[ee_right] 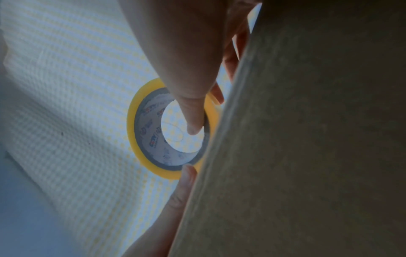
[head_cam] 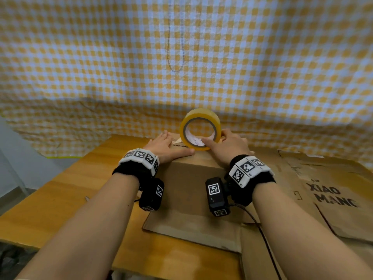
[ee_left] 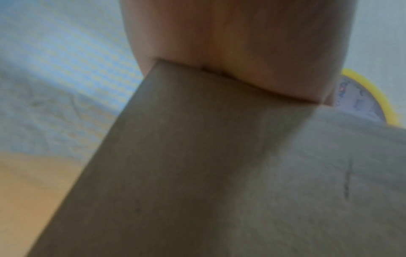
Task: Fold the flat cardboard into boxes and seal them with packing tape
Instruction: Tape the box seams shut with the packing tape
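A brown cardboard box [head_cam: 191,178] stands folded on the table in the head view. On its top, near the far edge, a yellowish packing tape roll [head_cam: 199,128] stands on its rim. My left hand [head_cam: 169,144] lies flat on the box top just left of the roll, fingers straight, thumb pointing at the roll's foot. My right hand [head_cam: 219,138] grips the roll from the right, thumb [ee_right: 193,113] inside the core and fingers round the outside. The left wrist view shows my palm [ee_left: 230,43] on the box [ee_left: 197,156]. The box's far side is hidden.
Flat cardboard [head_cam: 191,229] lies under the box. More flat sheets, one printed XIAO MANG [head_cam: 333,195], cover the table's right side. Bare wooden table [head_cam: 60,199] shows on the left. A yellow checked cloth [head_cam: 181,57] hangs close behind. A black cable [head_cam: 262,229] trails from my right wrist.
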